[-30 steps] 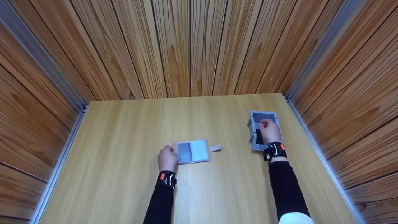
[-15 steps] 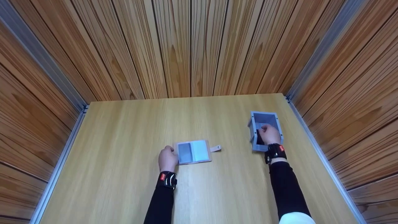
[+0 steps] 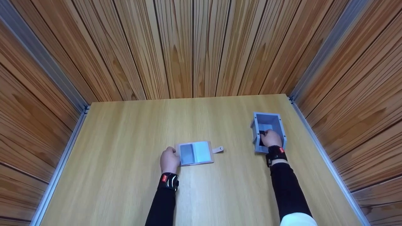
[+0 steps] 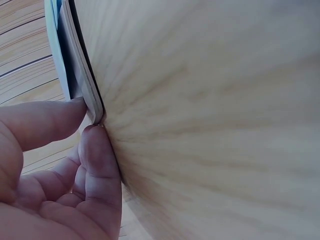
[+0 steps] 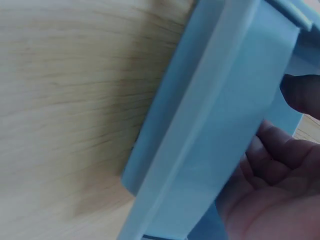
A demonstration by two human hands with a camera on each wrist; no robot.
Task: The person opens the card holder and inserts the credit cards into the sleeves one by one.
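Observation:
An opened card holder (image 3: 203, 152) with a pale pinkish cover and clear sleeves lies flat on the table in the head view. Its snap strap (image 3: 218, 149) sticks out to the right. My left hand (image 3: 169, 160) pinches its left edge; in the left wrist view the thumb (image 4: 47, 122) is on the cover's corner and a forefinger sits just beneath. My right hand (image 3: 272, 138) reaches down into a grey-blue plastic bin (image 3: 253, 138), beside a flat black item (image 3: 261, 142) inside. The bin wall hides part of the fingers in the right wrist view, so I cannot tell whether they grip the item.
The wooden table (image 3: 132, 131) carries the bin near its right side and the card holder around its middle. Plank walls (image 3: 201, 47) rise behind and at both sides, with metal rails (image 3: 326, 160) along the table's side edges.
My right hand has sunk lower into the bin and shifted toward its near end, with the fingers now over the black item. My left hand and the card holder have stayed in place.

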